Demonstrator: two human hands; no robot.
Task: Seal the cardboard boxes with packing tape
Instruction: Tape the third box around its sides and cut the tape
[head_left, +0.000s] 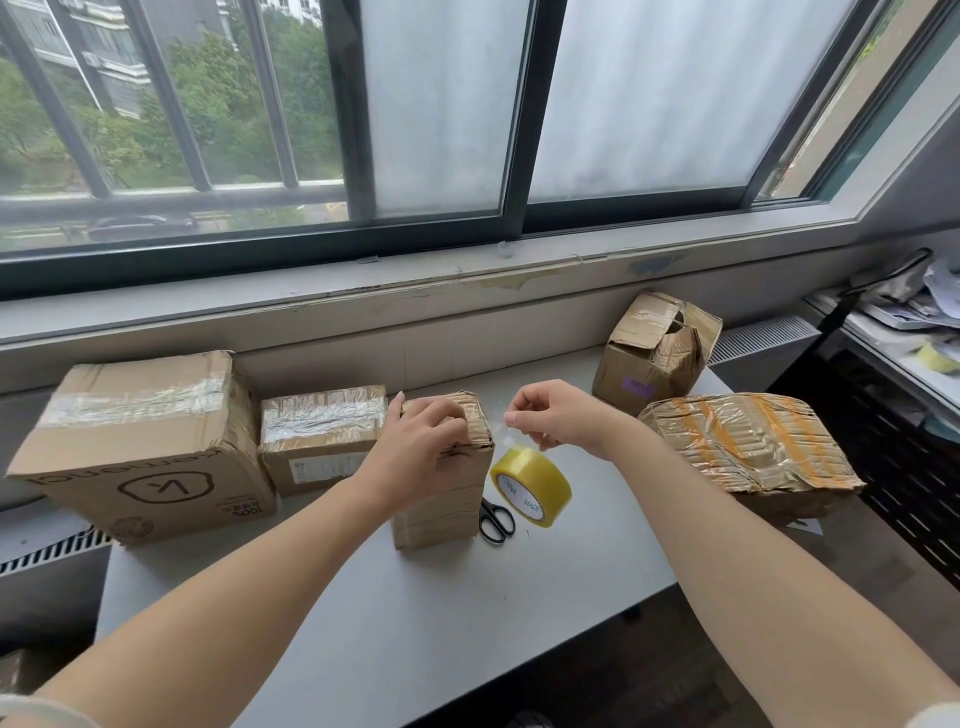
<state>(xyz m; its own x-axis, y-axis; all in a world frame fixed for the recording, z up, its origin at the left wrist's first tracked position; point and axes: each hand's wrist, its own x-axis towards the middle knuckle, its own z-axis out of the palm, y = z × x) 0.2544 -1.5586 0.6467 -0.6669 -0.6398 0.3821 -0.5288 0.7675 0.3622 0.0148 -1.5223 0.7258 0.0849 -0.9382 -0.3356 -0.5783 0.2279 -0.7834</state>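
Big windows (441, 104) fill the back wall, with green trees outside. Under them is a long grey surface (415, 623) with five brown boxes on it. At the far left sits the biggest box (140, 447), with clear tape across its top. At the right lies a wide crinkly box (748, 441) with orange tape stripes. Behind that one stands a torn box (654, 353). Its top flaps are bent and partly open, but I cannot see what is inside. Next to the biggest box is a middle box (322, 436), taped shut on top. Right in the middle stands the small box (441, 504). It is tall and thin, and its long side goes up and down. None of the shut boxes show what they hold. The left hand (431, 441) sits on top of the small box, with its fingers bent over the top to hold it. The right hand (556, 415) is just beside the box top, on its right. Its fingers and thumb are pinched on a clear tape strip (506, 434). The strip goes down to the yellow tape roll (532, 486), which stands on its edge just right of the small box. Black scissors (496, 522) lie flat between the roll and the box. I think the next move is to take the strip left, over to the box top. The right hand is the closer one to the tape, and the left hand keeps the box from tipping.
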